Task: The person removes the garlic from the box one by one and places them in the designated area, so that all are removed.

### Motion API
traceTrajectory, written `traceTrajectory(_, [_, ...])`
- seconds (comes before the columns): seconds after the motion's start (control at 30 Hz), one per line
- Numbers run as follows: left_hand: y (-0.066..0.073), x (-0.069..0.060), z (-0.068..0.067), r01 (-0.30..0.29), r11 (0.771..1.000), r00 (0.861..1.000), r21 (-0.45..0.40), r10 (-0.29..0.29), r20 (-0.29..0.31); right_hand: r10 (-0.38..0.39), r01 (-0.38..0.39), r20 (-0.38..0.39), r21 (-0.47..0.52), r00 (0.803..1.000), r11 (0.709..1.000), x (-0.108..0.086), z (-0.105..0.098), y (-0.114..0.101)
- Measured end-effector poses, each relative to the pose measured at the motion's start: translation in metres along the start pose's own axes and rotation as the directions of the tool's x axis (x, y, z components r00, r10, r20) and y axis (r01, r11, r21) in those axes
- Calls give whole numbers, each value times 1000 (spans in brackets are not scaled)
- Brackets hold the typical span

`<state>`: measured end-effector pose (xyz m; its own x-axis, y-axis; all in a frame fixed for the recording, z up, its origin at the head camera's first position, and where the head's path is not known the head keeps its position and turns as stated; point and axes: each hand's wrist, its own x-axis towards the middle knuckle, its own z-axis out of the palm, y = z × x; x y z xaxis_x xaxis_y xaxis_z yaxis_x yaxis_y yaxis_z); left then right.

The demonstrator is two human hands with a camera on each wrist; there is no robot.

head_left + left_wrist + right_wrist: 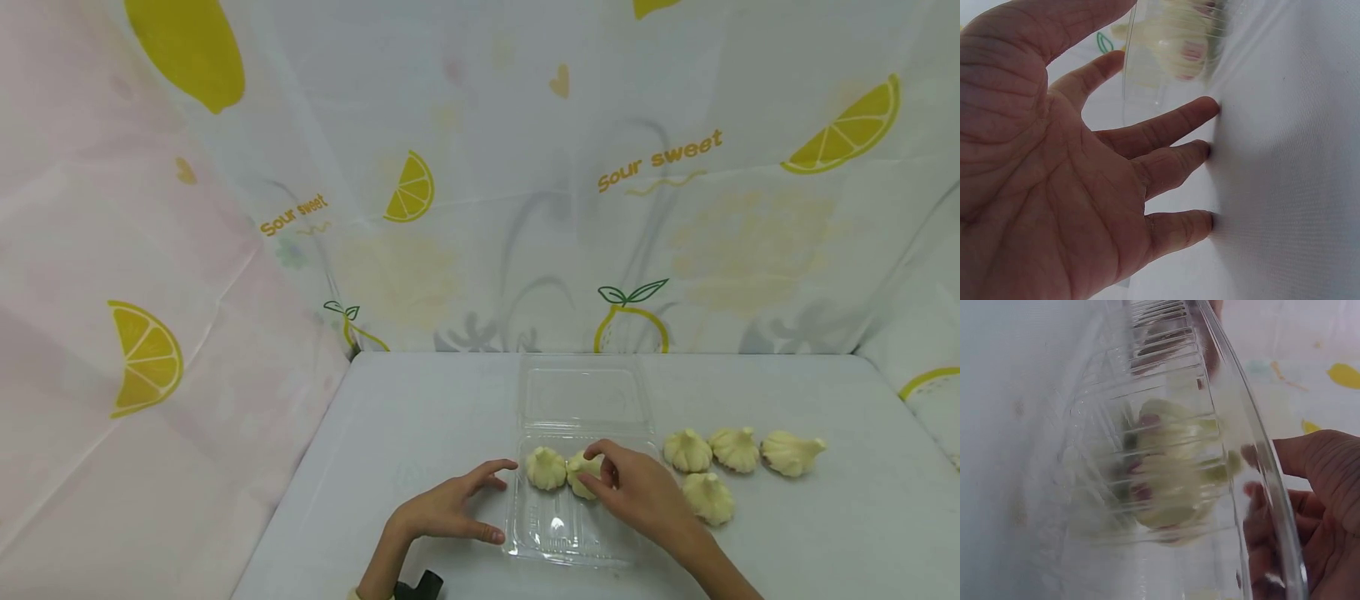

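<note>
A clear plastic clamshell box (528,533) lies with its lid folded back. Two pale garlic bulbs sit side by side in its tray: the left garlic bulb (545,468) and the right garlic bulb (577,477). Over the right one is my right hand (637,492), thumb and index finger apart near its stem. Through the box wall, the right wrist view shows those fingertips just beyond the stem (1225,467), blurred. My left hand (450,508) spreads its fingers at the box's left edge. Its lower fingertips (1200,107) rest on the tabletop in the left wrist view.
Several more garlic bulbs (735,450) lie on the white table (847,533) right of the box, one nearer the right forearm. Behind stands a lemon-print curtain (480,250). A black fitting (422,587) shows by the left wrist.
</note>
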<state>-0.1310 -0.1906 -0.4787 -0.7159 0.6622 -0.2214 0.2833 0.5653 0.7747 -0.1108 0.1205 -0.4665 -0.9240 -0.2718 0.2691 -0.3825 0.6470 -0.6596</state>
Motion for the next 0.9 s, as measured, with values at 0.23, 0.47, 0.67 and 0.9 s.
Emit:
traceTrajectory(0.23, [-1,0,0,-8,1000,1000,-2,8,0,37,-37,0,-4,999,999,1,5,-5])
traceTrajectory(0.47, [0,0,0,-5,1000,1000,3,5,5,57,-57,2,-25,998,998,4,8,-7])
traceTrajectory(0.67, [1,0,0,-1,1000,1000,16,0,4,57,-57,-3,-26,998,998,5,10,-7])
traceTrajectory(0.9, [-1,1,0,-7,1000,1000,16,7,3,26,-26,-27,-26,999,999,4,8,-7])
